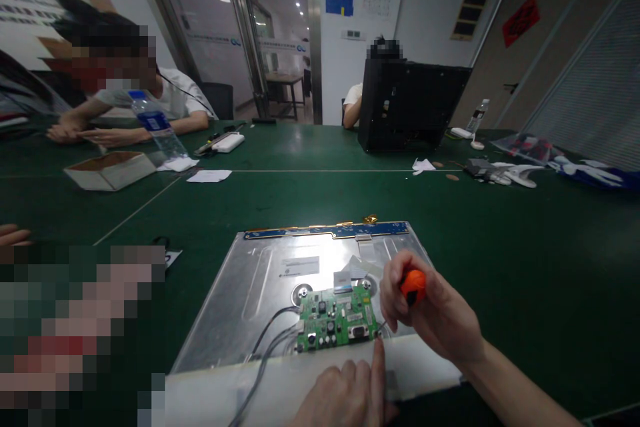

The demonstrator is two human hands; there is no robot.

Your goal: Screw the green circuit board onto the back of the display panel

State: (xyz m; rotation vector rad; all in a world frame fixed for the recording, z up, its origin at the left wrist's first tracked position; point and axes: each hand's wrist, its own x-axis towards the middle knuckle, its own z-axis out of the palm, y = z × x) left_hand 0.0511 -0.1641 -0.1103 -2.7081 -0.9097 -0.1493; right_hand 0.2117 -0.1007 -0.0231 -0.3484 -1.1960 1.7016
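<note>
On the green circuit board [336, 318], dark cables [263, 364] sat connected; right hand [445, 320] held orange-handled screwdriver [414, 285]; left hand's [343, 390] hold, remaining work unclear.

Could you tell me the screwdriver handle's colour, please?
The screwdriver handle is orange and black; head view.

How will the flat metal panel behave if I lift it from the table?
The metal panel is probably stiff, being flat with pressed ridges. The green circuit board and blue strip lie exposed, so they look fragile. The cables may drag, as they run from the board toward the near side.
</note>
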